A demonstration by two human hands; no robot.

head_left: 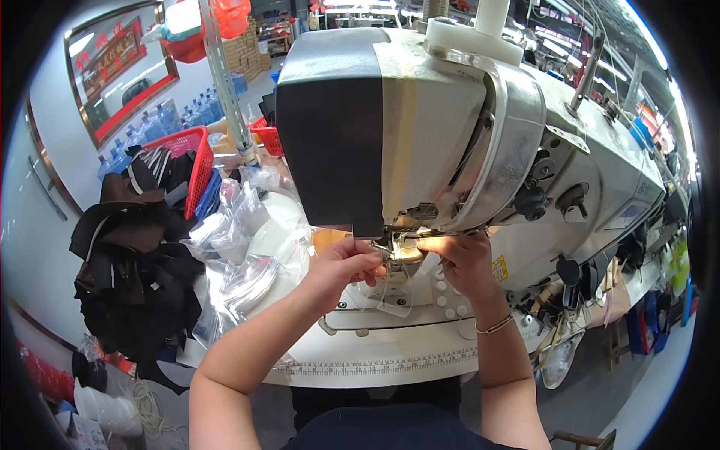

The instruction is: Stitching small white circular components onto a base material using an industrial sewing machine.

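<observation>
A large white industrial sewing machine (435, 135) with a black end cover stands in front of me. Both my hands are under its head, by the lit needle area (406, 251). On the left, my left hand (341, 271) has thumb and fingers pinched together beside the presser foot; whatever is between them is too small to make out. My right hand (466, 264) is opposite, its fingers bent and their tips reaching in close to the needle area from the right. If it grips anything, I cannot see what. The needle itself and any thread are hard to distinguish.
Clear plastic bags (236, 281) lie on the white table (405, 365) at left, next to a heap of dark cut pieces (131, 262) and a red basket (201, 169). A ruler strip (375, 368) runs along the near edge. Black knobs (530, 201) jut from the machine's right side.
</observation>
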